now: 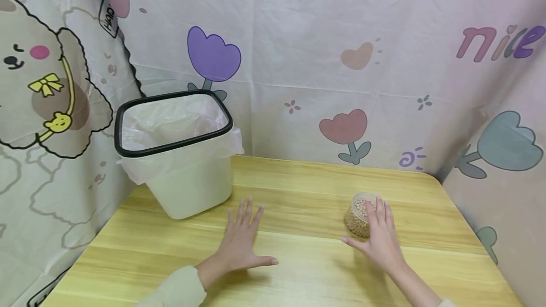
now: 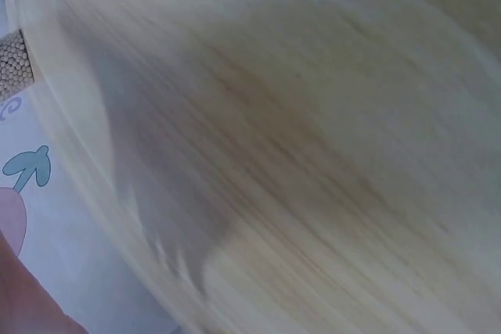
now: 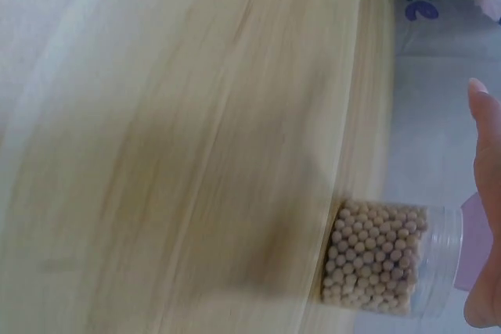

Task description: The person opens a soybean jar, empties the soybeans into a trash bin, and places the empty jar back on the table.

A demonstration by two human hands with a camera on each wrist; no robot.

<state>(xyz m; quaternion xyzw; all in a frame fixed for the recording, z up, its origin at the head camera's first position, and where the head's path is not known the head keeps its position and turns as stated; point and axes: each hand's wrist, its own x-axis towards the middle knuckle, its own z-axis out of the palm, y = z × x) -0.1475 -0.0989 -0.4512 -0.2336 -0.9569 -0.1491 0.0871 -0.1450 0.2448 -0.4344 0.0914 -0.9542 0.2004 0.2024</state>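
Above yellow wood-grain table (image 1: 298,203), left hand (image 1: 240,245) and right hand (image 1: 382,240) fingers apart; clear cylindrical plastic tan-bead jar (image 1: 356,222) best gripped upright.

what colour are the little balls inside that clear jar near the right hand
The little balls are beige to light tan, seen best in the right wrist view.

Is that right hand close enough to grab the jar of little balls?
Probably yes: the right hand is just beside the jar, holding nothing, and nothing seems to block its way.
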